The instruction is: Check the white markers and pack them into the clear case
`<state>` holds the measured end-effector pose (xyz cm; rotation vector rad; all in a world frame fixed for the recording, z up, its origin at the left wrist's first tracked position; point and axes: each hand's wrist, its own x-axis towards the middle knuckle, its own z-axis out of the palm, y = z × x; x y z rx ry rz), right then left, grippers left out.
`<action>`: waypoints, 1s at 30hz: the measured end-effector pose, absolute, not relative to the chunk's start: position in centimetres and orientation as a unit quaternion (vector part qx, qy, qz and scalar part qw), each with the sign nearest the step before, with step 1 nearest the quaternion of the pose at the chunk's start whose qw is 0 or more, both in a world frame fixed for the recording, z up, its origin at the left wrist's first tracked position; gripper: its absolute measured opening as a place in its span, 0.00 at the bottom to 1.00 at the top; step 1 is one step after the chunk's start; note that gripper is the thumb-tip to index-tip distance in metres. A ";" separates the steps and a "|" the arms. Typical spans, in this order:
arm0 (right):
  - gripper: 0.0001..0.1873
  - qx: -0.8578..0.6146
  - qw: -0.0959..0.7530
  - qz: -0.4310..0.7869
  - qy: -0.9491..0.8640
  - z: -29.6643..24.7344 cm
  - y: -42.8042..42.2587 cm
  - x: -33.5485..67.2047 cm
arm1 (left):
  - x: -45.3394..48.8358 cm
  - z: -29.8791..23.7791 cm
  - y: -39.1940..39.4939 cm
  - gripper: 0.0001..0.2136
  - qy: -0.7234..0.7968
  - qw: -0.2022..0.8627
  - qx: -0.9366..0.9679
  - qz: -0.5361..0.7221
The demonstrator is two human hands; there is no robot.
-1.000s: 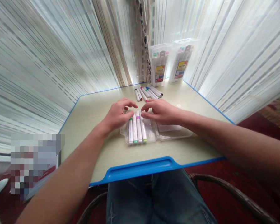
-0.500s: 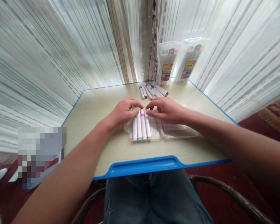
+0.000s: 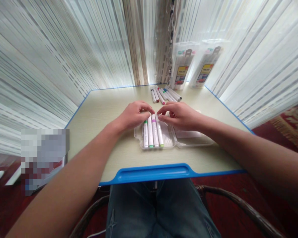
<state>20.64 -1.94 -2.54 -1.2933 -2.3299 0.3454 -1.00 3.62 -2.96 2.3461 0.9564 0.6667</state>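
Observation:
A clear plastic case (image 3: 168, 140) lies opened flat on the table, its lid half (image 3: 193, 141) to the right. Several white markers stand side by side in its left part, among them a green-banded marker (image 3: 145, 135), a purple-banded marker (image 3: 155, 134) and a marker with a light green end (image 3: 161, 137). My left hand (image 3: 135, 115) is at the far ends of the markers, thumb and fingers apart, the thumb by the tops. Facing it, my right hand (image 3: 180, 115) hovers over the case with curved, parted fingers near the rightmost marker. Neither hand visibly grips a marker.
Several loose markers (image 3: 166, 95) lie beyond my hands. Two upright clear marker boxes (image 3: 182, 71) stand at the back right. The table (image 3: 96, 109) has a blue edge and a blue front tray (image 3: 154, 173). String curtains (image 3: 101, 43) hang behind it.
The view has shifted slightly. Both hands remain around the far ends of the markers, and more of the green-banded marker's top shows beside my left thumb.

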 end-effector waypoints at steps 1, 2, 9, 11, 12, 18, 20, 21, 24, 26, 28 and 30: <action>0.13 -0.468 0.227 0.124 -0.845 -2.6 -1.9 20.6 | -1.0 -2.9 3.6 0.14 0.352 0.255 0.867 0.245; 0.13 -0.466 0.230 0.122 -0.846 -2.6 -1.9 20.6 | -1.0 -2.9 3.5 0.14 0.352 0.250 0.868 0.246; 0.14 -0.454 0.220 0.115 -0.856 -2.5 -1.9 20.8 | -1.1 -2.7 3.4 0.13 0.351 0.201 0.879 0.252; 0.14 -0.453 0.216 0.116 -0.857 -2.4 -1.9 20.8 | -1.2 -2.8 3.6 0.12 0.364 0.186 0.874 0.262; 0.14 -0.452 0.215 0.117 -0.858 -2.4 -1.9 20.8 | -1.2 -2.8 3.7 0.12 0.371 0.181 0.871 0.265; 0.13 -0.449 0.211 0.126 -0.859 -2.4 -1.9 20.9 | -1.3 -2.7 3.6 0.11 0.382 0.194 0.867 0.253; 0.13 -0.450 0.212 0.122 -0.859 -2.4 -1.9 20.9 | -1.3 -2.6 3.6 0.12 0.378 0.198 0.868 0.252; 0.13 -0.450 0.214 0.120 -0.859 -2.4 -1.9 20.9 | -1.3 -2.6 3.6 0.12 0.377 0.195 0.870 0.253; 0.13 -0.445 0.217 0.120 -0.860 -2.5 -1.9 20.9 | -1.2 -2.5 3.4 0.12 0.384 0.164 0.873 0.251; 0.13 -0.442 0.217 0.121 -0.862 -2.4 -2.0 20.9 | -1.1 -2.4 3.2 0.13 0.393 0.143 0.874 0.246; 0.13 -0.442 0.215 0.120 -0.863 -2.4 -2.0 20.8 | -1.0 -2.3 3.1 0.13 0.402 0.133 0.872 0.244; 0.13 -0.443 0.213 0.118 -0.863 -2.4 -2.0 20.8 | -0.9 -2.2 2.9 0.13 0.409 0.133 0.869 0.246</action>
